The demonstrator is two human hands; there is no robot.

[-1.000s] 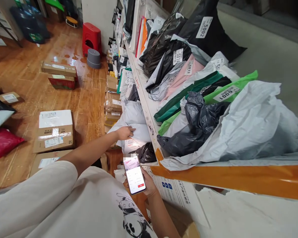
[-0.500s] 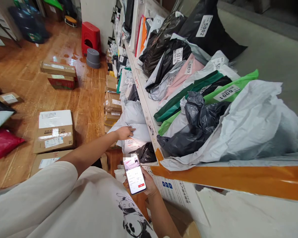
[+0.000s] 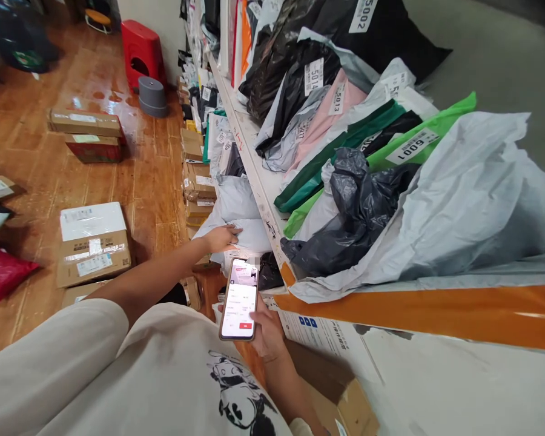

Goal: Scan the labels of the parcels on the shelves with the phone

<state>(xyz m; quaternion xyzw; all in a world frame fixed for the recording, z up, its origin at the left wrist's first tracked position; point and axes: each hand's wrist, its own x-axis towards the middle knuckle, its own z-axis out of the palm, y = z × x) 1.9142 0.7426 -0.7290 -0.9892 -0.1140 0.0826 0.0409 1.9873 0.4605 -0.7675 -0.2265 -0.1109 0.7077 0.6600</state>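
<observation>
My left hand (image 3: 222,238) rests on a pale grey-white plastic parcel (image 3: 238,206) on the lower shelf, its fingers extended over the wrapping. In my right hand (image 3: 266,330) is a phone (image 3: 239,300), screen up and lit, with a red button low on the display. The thumb lies at the screen's right edge. Beyond the phone a black plastic bag (image 3: 270,272) lies at the shelf's end. Small text on the screen is too blurred to read.
The upper shelf's orange edge (image 3: 413,312) juts out at the right, below bagged parcels, including a green one (image 3: 413,145). Cardboard boxes (image 3: 95,245) lie on the wooden floor. A red stool (image 3: 143,54) and a grey stool (image 3: 152,97) stand farther back. An open carton (image 3: 327,387) is below.
The phone has moved up and slightly left and now tilts the other way, with my right thumb over its edge. The view has shifted a little. My left hand remains on the parcel.
</observation>
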